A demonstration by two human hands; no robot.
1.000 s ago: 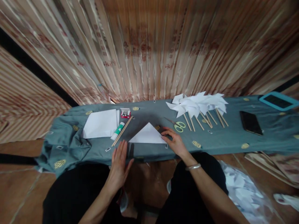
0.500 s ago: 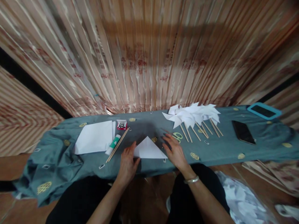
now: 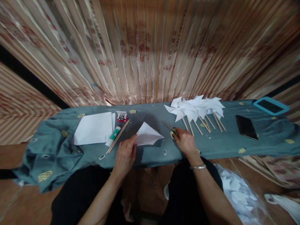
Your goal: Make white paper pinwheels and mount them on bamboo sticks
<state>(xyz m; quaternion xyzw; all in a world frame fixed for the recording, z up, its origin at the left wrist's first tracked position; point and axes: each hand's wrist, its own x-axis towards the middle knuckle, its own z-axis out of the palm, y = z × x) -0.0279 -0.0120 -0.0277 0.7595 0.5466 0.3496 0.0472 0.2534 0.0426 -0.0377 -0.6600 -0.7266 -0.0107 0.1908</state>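
My left hand (image 3: 126, 153) is closed on the left corner of a folded white sheet of paper (image 3: 148, 135), raised a little off the cloth. Its creased layers have come slightly apart. My right hand (image 3: 186, 140) grips the handles of a pair of scissors (image 3: 172, 132) with yellow-green loops; the blades point up and left toward the paper. Just left of my left hand lie thin wooden sticks (image 3: 119, 136) and a green-and-white glue stick (image 3: 114, 136). Beyond the right hand, white paper pinwheels (image 3: 197, 107) on sticks lie in an overlapping heap.
A stack of white paper (image 3: 92, 128) and a small red box (image 3: 122, 116) with shiny metal bits lie on the left of the green cloth (image 3: 150, 157). At right are a black phone (image 3: 246, 126) and a blue-framed device (image 3: 271, 105). A plastic bag (image 3: 241, 195) of white paper pieces stands on the floor.
My right hand has left the paper's right side and picked up the scissors. My left hand has lifted the paper, which was lying flat as a triangle and is now tilted.
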